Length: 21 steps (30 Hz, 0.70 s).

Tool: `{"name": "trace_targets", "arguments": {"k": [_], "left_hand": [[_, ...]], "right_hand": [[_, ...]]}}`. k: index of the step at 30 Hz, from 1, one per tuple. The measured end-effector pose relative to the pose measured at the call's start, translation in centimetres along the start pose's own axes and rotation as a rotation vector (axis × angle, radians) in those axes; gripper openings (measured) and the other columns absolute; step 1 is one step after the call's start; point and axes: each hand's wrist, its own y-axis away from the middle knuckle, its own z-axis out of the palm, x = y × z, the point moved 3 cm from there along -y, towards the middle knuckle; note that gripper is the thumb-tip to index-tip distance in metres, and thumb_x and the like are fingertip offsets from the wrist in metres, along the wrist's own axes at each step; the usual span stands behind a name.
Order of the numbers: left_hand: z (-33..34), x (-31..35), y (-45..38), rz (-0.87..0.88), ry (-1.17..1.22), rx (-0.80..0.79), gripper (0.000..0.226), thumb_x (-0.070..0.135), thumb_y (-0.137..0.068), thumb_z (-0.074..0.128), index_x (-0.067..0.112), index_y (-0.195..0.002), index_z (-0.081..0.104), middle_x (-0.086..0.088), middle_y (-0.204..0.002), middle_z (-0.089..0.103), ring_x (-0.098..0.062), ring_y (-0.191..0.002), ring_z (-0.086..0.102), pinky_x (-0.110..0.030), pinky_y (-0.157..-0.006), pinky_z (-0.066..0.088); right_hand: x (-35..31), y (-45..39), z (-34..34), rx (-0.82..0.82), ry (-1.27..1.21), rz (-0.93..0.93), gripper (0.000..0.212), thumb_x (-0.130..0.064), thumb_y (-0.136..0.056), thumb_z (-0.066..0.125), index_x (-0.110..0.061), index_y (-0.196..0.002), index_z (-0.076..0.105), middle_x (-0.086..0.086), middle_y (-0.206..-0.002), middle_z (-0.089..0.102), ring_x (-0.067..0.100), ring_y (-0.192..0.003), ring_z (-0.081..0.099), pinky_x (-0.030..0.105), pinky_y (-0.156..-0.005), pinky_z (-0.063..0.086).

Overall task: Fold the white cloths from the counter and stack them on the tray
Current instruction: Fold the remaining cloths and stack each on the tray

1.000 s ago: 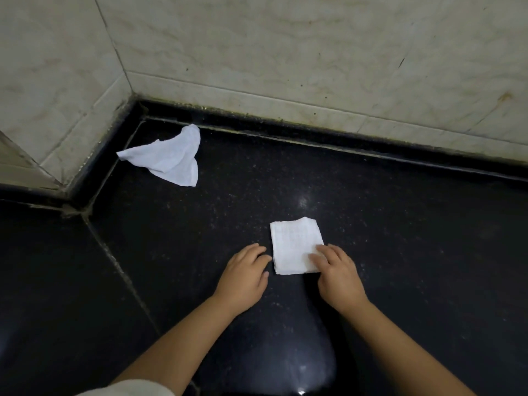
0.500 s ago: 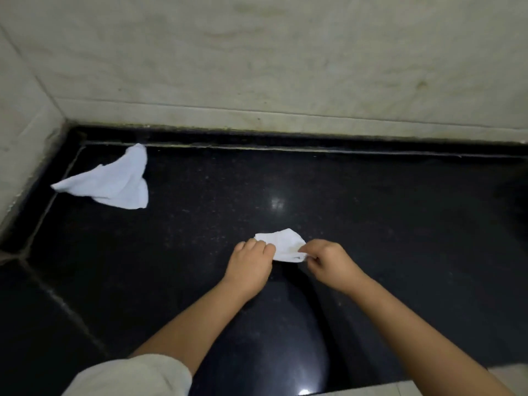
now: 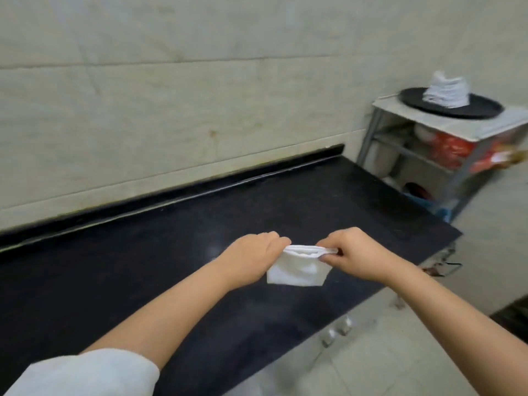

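Tray (image 3: 483, 110) w/ cloth stack (image 3: 445, 92).

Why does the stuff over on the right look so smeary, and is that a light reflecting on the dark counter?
Head view: the stack of folded white cloths, the round black tray and the metal shelf rack are smeared by motion blur. The folded white cloth, pinched by left hand and right hand, is sharper. A faint glare spot sits on the glossy black counter.

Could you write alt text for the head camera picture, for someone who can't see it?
Two bare hands, left hand and right hand, hold a folded white cloth by its top edge above a black counter. Far right, a black tray with a stack of cloths sits on a metal shelf.
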Motion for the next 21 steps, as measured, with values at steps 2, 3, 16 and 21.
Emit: {"name": "trace_targets", "arguments": {"k": [2,3,16,21], "left_hand": [[-1.3,4.3,-5.2,-0.061,0.142,-0.059,0.022,0.020,-0.097,0.039,0.015,-0.116,0.048,-0.004,-0.104,0.052,-0.024,-0.093,0.055,-0.035,-0.074,0.044],[-1.7,6.3,-7.6,-0.044,0.200,-0.059,0.024,0.025,-0.098,0.035,0.016,-0.115,0.049,-0.002,-0.103,0.051,-0.022,-0.095,0.054,-0.035,-0.078,0.045],[-1.1,20.3,-36.2,0.159,0.136,-0.009,0.020,0.026,-0.096,0.042,0.012,-0.087,0.052,-0.008,-0.099,0.060,-0.024,-0.094,0.054,-0.035,-0.075,0.040],[-1.3,20.0,-49.6,0.174,0.155,0.045,0.024,0.025,-0.096,0.044,0.018,-0.074,0.036,-0.004,-0.086,0.052,-0.025,-0.092,0.053,-0.035,-0.072,0.038]], "right_hand": [[4.9,3.6,-3.5,0.021,-0.015,0.068,0.014,-0.020,-0.085,0.058,-0.015,-0.091,0.070,-0.001,-0.079,0.066,0.009,-0.071,0.056,0.026,-0.068,0.043],[7.3,5.3,-5.2,0.027,-0.039,0.109,0.015,-0.020,-0.085,0.059,-0.016,-0.094,0.070,-0.003,-0.082,0.067,0.007,-0.071,0.055,0.023,-0.067,0.042],[33.4,12.1,-15.8,0.267,-0.031,0.414,0.020,-0.014,-0.087,0.055,-0.008,-0.100,0.069,0.002,-0.090,0.068,0.017,-0.081,0.058,0.024,-0.071,0.038],[43.9,7.6,-23.1,0.321,0.034,0.380,0.018,-0.011,-0.085,0.055,-0.008,-0.096,0.070,0.003,-0.081,0.066,0.012,-0.076,0.053,0.027,-0.067,0.038]]}}
